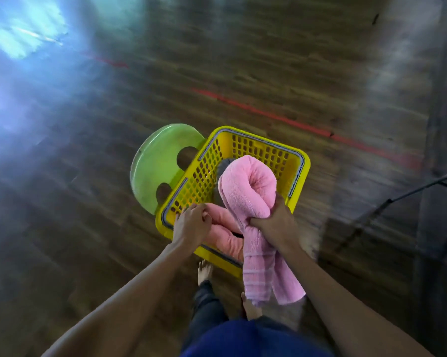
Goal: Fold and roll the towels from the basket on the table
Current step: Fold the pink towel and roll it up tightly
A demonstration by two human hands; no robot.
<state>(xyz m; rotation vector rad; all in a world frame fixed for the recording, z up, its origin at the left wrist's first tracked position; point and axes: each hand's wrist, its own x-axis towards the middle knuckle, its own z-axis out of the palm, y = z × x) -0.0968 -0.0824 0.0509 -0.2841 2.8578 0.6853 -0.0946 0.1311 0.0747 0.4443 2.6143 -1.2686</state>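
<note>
Brown wood floor (268, 60) lies under a green stool (158, 163) with the yellow basket (303, 161) on top. The right hand (274, 220) squeezes a pink towel (248, 181) above the basket's near edge. The left hand (191, 224) curls its fingers on a peach towel (226, 234) inside; I cannot tell if it holds it. Nothing looks folded yet.

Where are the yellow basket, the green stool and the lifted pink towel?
yellow basket (258, 148): head view, on its far perforated wall.
green stool (155, 166): head view, on its bare seat.
pink towel (248, 181): head view, on its upper loop.
</note>
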